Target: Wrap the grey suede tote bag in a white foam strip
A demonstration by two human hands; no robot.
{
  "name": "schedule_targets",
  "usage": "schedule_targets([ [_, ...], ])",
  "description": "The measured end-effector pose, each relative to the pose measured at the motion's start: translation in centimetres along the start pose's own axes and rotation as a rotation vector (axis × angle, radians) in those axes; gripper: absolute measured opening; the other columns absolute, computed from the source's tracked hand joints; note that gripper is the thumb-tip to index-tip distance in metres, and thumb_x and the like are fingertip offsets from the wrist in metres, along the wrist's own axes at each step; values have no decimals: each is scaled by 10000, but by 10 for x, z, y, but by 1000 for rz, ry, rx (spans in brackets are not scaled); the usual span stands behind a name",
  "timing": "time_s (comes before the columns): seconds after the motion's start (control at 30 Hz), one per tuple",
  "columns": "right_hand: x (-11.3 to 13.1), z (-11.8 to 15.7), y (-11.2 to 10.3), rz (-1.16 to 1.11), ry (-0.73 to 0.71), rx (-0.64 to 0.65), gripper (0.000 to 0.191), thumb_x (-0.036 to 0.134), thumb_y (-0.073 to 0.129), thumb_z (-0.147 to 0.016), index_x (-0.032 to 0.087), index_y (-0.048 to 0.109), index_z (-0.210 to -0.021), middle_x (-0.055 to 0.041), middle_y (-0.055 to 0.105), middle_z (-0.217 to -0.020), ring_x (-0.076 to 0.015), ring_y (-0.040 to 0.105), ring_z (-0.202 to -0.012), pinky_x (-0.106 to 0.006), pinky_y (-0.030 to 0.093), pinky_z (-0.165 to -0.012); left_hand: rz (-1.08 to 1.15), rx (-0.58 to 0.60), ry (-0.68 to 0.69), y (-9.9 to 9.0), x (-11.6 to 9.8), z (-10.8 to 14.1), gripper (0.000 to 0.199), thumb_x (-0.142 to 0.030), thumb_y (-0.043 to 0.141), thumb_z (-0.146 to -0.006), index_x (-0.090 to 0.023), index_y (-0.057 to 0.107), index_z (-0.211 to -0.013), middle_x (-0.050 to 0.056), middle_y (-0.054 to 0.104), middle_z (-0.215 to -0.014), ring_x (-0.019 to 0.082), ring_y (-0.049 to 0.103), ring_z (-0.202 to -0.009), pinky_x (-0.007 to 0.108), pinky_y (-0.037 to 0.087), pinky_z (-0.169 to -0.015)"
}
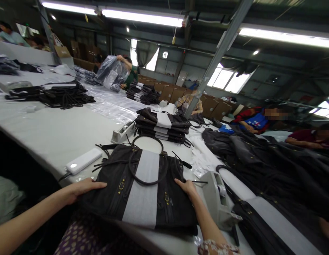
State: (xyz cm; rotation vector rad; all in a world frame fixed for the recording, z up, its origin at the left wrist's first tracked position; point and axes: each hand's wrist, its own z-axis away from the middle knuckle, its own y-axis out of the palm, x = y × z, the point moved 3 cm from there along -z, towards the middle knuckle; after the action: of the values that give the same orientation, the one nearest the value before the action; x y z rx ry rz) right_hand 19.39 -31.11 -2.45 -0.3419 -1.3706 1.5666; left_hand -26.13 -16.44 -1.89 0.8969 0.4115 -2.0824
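Observation:
A black handbag (111, 198) with two round handles and brass buckles lies in front of me at the table's near edge. A band of white paper (144, 184) runs down its middle and passes under the front handle. My left hand (86, 188) grips the bag's left side, thumb on top and fingers hidden beneath. On the opposite side my right hand (188, 188) holds the bag the same way, its thumb on the upper face. Thin black straps and tassels stick out at both upper corners.
Behind the bag stands a stack of banded black bags (164, 124). A tape dispenser (220, 202) is at right, a white power bank-like box (84, 161) at left. Black bags (249, 152) heap up on the right. A co-worker (129, 71) handles plastic bags across the table (106, 122).

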Motion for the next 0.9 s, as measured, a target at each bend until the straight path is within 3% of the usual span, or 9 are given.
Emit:
schedule_targets([
  [0.17, -1, 9, 4, -57, -63, -25, 514, 552, 554, -787, 100, 686, -992, -150, 696, -957, -284, 645, -943, -301, 483, -755, -11, 10, 68, 4, 1, -9, 539, -542, 805, -493, -155, 683, -848, 116, 734, -885, 317, 692, -845, 353, 588, -722],
  [0.3, -2, 19, 0, -70, -94, -92, 460, 485, 529, -818, 106, 660, -1043, -150, 677, -1034, -282, 620, -1001, -308, 463, -810, -59, 9, 127, 2, -20, -11, 557, -545, 801, -484, -179, 681, -887, 79, 736, -888, 303, 689, -854, 344, 582, -739],
  [0.43, -24, 33, -8, -75, -55, -166, 461, 497, 481, -843, 128, 642, -1068, -133, 670, -1061, -268, 604, -1028, -299, 458, -820, -88, 74, 174, 3, -38, -18, 584, -567, 784, -499, -185, 673, -926, 64, 729, -943, 304, 672, -907, 338, 570, -748],
  [0.53, -49, 45, -7, -56, 28, -173, 499, 511, 458, -855, 96, 631, -1069, -160, 668, -1043, -291, 608, -1014, -322, 463, -812, -137, 108, 201, 8, -31, -30, 594, -597, 758, -526, -171, 660, -929, 69, 725, -950, 298, 666, -918, 328, 561, -752],
  [0.63, -57, 58, -6, 56, 76, -125, 522, 525, 439, -875, 71, 625, -1054, -193, 657, -1035, -313, 603, -1023, -344, 458, -830, -202, 41, 251, 9, -20, -39, 607, -600, 760, -517, -156, 643, -913, 76, 725, -913, 297, 666, -894, 320, 560, -712],
  [0.7, -49, 68, -11, 168, 105, -102, 564, 547, 427, -883, 55, 599, -1100, -224, 641, -1044, -341, 595, -1031, -392, 452, -848, -222, 16, 259, 9, -16, -41, 607, -596, 762, -514, -145, 635, -901, 84, 724, -892, 293, 670, -865, 316, 558, -686],
  [0.77, -32, 80, -24, 320, 103, -194, 631, 556, 440, -880, 31, 521, -1220, -262, 602, -1098, -382, 561, -1068, -466, 439, -860, -221, 22, 260, 8, -18, -39, 597, -578, 760, -528, -139, 630, -911, 93, 723, -892, 285, 673, -841, 315, 554, -677],
  [0.83, -10, 96, -40, 488, -9, -350, 707, 554, 463, -872, 42, 394, -1355, -274, 514, -1246, -398, 467, -1183, -524, 389, -921, -251, -11, 275, 6, -22, -36, 572, -545, 764, -537, -137, 627, -914, 95, 720, -893, 280, 670, -833, 312, 548, -670],
  [0.9, 6, 113, -46, 598, -194, -384, 739, 570, 464, -867, 122, 306, -1433, -217, 394, -1398, -370, 345, -1294, -545, 311, -1002, -294, -61, 301, 4, -27, -32, 544, -506, 768, -537, -135, 624, -908, 91, 715, -894, 280, 663, -834, 311, 542, -663],
])
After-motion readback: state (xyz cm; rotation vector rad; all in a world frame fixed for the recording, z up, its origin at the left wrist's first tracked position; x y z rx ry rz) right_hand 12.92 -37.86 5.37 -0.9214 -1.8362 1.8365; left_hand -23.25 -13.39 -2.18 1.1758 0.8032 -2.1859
